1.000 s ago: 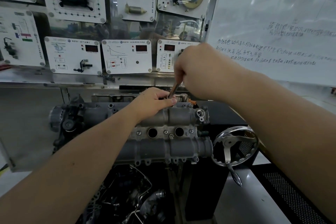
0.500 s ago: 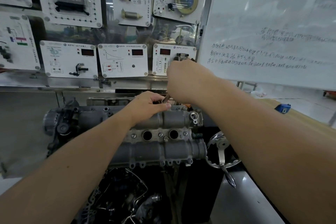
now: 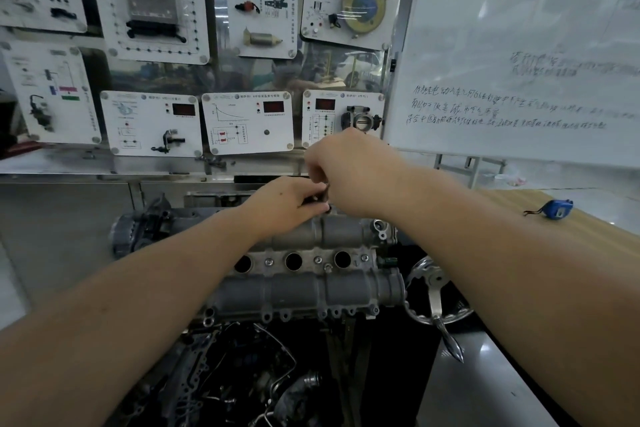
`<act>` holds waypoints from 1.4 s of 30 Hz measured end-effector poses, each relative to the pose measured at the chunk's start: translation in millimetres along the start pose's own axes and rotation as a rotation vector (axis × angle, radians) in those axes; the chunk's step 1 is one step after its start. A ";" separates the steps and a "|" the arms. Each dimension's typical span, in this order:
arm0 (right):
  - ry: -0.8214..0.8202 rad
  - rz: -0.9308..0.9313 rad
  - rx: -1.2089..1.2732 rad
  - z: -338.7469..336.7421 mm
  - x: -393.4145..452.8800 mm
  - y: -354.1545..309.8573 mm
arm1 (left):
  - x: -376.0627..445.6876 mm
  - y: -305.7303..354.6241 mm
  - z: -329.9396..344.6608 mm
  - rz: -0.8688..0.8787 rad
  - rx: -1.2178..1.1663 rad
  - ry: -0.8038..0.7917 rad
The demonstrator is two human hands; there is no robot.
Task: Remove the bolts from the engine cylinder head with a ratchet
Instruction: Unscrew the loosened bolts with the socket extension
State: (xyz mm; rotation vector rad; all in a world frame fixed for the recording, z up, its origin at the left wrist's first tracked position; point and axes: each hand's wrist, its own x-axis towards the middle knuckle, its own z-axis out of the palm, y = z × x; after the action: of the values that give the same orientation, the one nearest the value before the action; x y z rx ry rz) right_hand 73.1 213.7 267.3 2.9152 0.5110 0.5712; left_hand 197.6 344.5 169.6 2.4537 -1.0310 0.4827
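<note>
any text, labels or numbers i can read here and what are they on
Whiteboard: several lines of handwritten Chinese, too blurred to quote.
Wall training panels: small printed headings and diagram labels, too small to read.
Red panel displays: no digits legible.
Cylinder head: no markings seen.

— Which colours are seen on the engine?
— The cylinder head (image 3: 311, 288) is shown in dull grey metal, with three black round holes in a paler strip.
— And around it?
— A silver handwheel (image 3: 434, 291) is seen beside it. The worktop (image 3: 588, 239) is coloured light tan, and a blue object (image 3: 557, 209) is laid on it. The whiteboard (image 3: 519, 45) is marked with dark handwriting. White panels (image 3: 247, 121) are fitted with red displays.
</note>
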 end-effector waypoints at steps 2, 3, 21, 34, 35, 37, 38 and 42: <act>-0.010 -0.010 0.036 0.4 0.8 0.5 | 3.1 1.1 -1.1 0.004 0.071 -0.012; -0.012 -0.014 0.044 0.7 0.9 2.3 | 3.9 1.6 -1.7 0.009 0.079 -0.015; 0.076 0.017 0.045 -26.5 -22.9 16.3 | 12.1 7.2 -5.6 -0.014 0.226 -0.055; 0.144 0.066 -0.079 -23.8 -20.1 13.1 | 8.6 11.3 -4.4 -0.044 0.236 -0.047; 0.127 0.024 -0.119 -25.7 -20.0 10.0 | 8.3 11.6 -4.6 -0.058 0.218 -0.049; 0.077 -0.059 -0.143 -27.9 -20.2 5.3 | 7.7 12.0 -5.8 -0.080 0.187 -0.060; 0.057 -0.065 -0.102 -28.5 -21.2 3.9 | 7.3 12.2 -6.6 -0.082 0.187 -0.069; 0.069 -0.040 -0.046 -19.5 -21.9 6.9 | 4.1 12.7 -6.0 -0.087 0.173 -0.046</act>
State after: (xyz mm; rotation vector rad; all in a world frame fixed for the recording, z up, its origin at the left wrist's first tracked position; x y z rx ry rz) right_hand 48.5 200.7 279.1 2.8435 0.5548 0.6707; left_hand 190.1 337.2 179.8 2.6609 -0.9310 0.5082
